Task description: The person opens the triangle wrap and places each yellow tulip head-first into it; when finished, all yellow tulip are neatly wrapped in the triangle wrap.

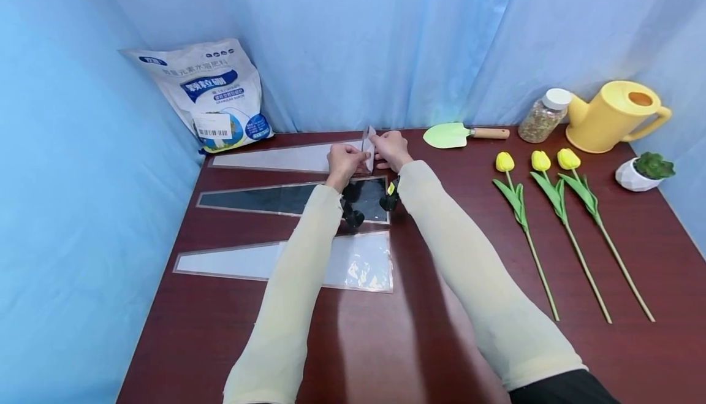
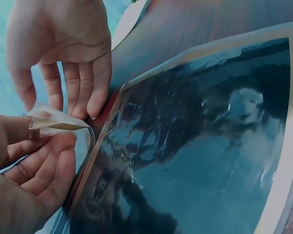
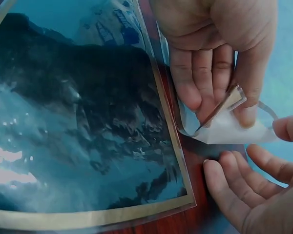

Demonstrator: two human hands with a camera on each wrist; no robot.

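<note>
Far white sheet: lying along the far edge of the worktop, toward the left, its wide right end folded up between the two hands.
Left hand: pinching the folded end between thumb and fingers.
Right hand: thumb and forefinger gripping the raised end's far side, other fingers spread loosely.
Black sheet: flat, just nearer than the hands.
Near white sheet: flat beyond the near edge, under the left sleeve.
Far-left corner: a printed bag, standing.
Right side: three yellow tulips.
</note>
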